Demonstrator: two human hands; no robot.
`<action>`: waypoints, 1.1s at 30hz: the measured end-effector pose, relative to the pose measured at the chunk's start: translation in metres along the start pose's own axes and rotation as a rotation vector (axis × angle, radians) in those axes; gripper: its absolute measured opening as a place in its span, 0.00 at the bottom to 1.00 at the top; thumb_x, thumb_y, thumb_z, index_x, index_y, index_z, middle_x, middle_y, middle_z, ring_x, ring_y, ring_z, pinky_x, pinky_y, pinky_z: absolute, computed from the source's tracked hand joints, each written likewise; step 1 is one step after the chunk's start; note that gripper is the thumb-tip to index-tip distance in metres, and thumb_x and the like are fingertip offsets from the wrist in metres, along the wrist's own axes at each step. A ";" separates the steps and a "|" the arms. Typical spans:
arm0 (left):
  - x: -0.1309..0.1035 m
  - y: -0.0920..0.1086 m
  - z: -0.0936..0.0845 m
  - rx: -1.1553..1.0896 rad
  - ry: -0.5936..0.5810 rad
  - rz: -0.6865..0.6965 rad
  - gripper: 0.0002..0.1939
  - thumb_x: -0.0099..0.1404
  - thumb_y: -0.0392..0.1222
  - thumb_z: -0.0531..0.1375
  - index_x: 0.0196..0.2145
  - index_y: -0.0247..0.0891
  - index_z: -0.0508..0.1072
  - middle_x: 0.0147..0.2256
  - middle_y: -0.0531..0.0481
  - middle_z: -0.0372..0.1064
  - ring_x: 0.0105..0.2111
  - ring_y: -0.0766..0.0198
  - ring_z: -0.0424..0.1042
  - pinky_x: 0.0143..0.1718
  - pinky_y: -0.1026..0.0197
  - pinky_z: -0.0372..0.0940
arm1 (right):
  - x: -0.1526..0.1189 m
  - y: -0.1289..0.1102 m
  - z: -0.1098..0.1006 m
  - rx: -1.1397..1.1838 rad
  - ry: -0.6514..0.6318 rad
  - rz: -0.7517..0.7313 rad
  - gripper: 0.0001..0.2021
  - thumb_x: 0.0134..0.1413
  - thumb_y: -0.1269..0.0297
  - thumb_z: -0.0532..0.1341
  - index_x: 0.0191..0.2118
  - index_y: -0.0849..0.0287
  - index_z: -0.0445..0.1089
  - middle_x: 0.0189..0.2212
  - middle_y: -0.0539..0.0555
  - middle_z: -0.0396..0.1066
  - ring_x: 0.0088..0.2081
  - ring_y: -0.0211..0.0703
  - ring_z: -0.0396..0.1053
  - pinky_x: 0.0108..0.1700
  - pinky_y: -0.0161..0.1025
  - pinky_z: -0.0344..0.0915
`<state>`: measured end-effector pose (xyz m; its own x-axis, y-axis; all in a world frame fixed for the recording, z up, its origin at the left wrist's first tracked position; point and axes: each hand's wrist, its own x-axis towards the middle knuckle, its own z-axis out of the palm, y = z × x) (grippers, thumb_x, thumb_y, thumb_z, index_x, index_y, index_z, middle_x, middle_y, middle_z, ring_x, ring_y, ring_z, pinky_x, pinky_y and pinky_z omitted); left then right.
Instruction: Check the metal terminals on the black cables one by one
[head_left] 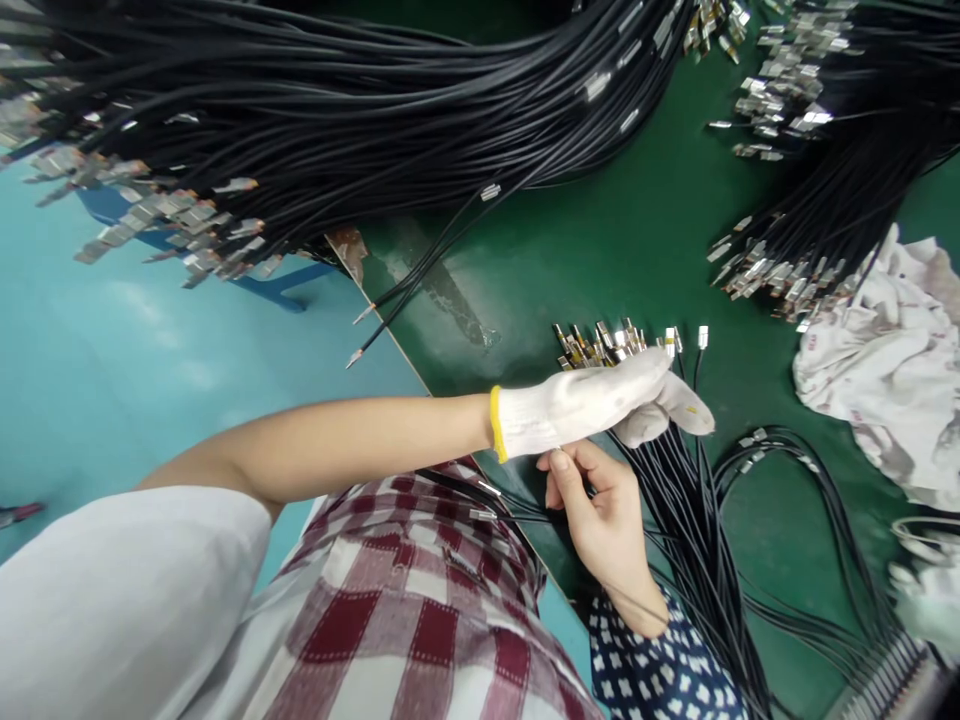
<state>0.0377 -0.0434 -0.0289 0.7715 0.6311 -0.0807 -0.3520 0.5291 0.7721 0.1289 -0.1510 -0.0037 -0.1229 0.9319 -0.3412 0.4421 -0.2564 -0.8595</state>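
Observation:
My left hand [619,405], in a white glove with a yellow cuff, lies across a bundle of black cables [694,510]. Its fingers are pressed together and partly curled; what they hold, if anything, is hidden. Metal connector ends [600,345] of the bundle show just beyond the glove. My right hand [600,500] is bare, with a dark patterned sleeve at the wrist. Thumb and fingers pinch together just below the glove, around something too small to make out. Thin cables with metal ends [484,515] run beside it.
A thick mass of black cables [450,110] spans the top left of the green table [622,240]. More cable bundles [847,170] lie at the top right, near crumpled white cloth [889,370]. Cable loops [825,490] lie at the right. A comb-like fixture [889,680] is at the bottom right.

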 end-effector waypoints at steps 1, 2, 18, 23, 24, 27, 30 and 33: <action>0.000 -0.002 -0.001 -0.003 -0.028 0.000 0.35 0.70 0.66 0.42 0.40 0.37 0.77 0.31 0.44 0.69 0.28 0.63 0.59 0.31 0.59 0.63 | 0.000 0.000 0.000 0.002 0.001 0.001 0.13 0.68 0.61 0.56 0.33 0.57 0.73 0.17 0.46 0.66 0.20 0.37 0.63 0.26 0.35 0.59; 0.000 -0.003 -0.001 -0.017 -0.054 -0.008 0.35 0.70 0.66 0.41 0.40 0.37 0.77 0.32 0.44 0.69 0.28 0.63 0.59 0.31 0.59 0.62 | 0.000 0.000 0.000 0.003 0.001 0.004 0.13 0.68 0.61 0.56 0.33 0.57 0.73 0.17 0.46 0.66 0.20 0.37 0.63 0.26 0.35 0.58; -0.002 -0.005 -0.001 -0.018 -0.070 -0.014 0.33 0.70 0.64 0.42 0.42 0.39 0.77 0.33 0.44 0.69 0.30 0.61 0.60 0.32 0.58 0.63 | -0.001 -0.003 0.002 0.000 0.015 0.014 0.14 0.69 0.59 0.55 0.32 0.57 0.72 0.18 0.47 0.67 0.21 0.39 0.64 0.26 0.36 0.60; -0.001 -0.004 -0.001 -0.015 -0.066 -0.009 0.34 0.70 0.66 0.42 0.42 0.38 0.77 0.34 0.44 0.70 0.29 0.63 0.60 0.31 0.59 0.64 | -0.001 -0.004 0.002 -0.009 0.012 0.036 0.14 0.68 0.59 0.55 0.32 0.57 0.72 0.18 0.47 0.67 0.21 0.39 0.63 0.25 0.36 0.58; 0.000 -0.004 -0.001 -0.014 -0.066 -0.007 0.34 0.70 0.66 0.42 0.42 0.38 0.77 0.34 0.44 0.70 0.28 0.64 0.60 0.31 0.59 0.64 | -0.001 -0.004 0.002 -0.009 0.013 0.036 0.14 0.68 0.59 0.55 0.33 0.57 0.72 0.18 0.47 0.67 0.21 0.38 0.63 0.26 0.36 0.58; 0.000 -0.005 -0.002 -0.002 -0.068 -0.013 0.34 0.69 0.67 0.44 0.41 0.38 0.78 0.33 0.45 0.70 0.28 0.63 0.61 0.31 0.59 0.65 | 0.000 -0.005 0.002 -0.012 0.013 0.029 0.14 0.68 0.60 0.55 0.32 0.57 0.72 0.18 0.47 0.67 0.21 0.38 0.63 0.26 0.36 0.59; -0.002 -0.006 -0.002 0.009 -0.058 -0.031 0.33 0.69 0.67 0.45 0.42 0.39 0.78 0.31 0.47 0.69 0.28 0.63 0.61 0.30 0.60 0.65 | 0.000 -0.005 0.001 -0.011 0.002 0.025 0.14 0.68 0.60 0.55 0.32 0.57 0.72 0.18 0.47 0.67 0.21 0.38 0.64 0.26 0.36 0.59; -0.004 -0.004 0.000 0.000 -0.047 -0.048 0.33 0.70 0.67 0.44 0.41 0.39 0.77 0.31 0.47 0.69 0.28 0.63 0.61 0.30 0.61 0.64 | -0.001 -0.004 0.001 -0.010 0.002 0.021 0.14 0.68 0.60 0.55 0.32 0.57 0.71 0.18 0.47 0.67 0.20 0.38 0.64 0.26 0.36 0.59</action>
<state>0.0362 -0.0476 -0.0315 0.8117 0.5774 -0.0883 -0.3138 0.5585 0.7678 0.1263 -0.1508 -0.0003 -0.1117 0.9269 -0.3583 0.4531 -0.2734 -0.8485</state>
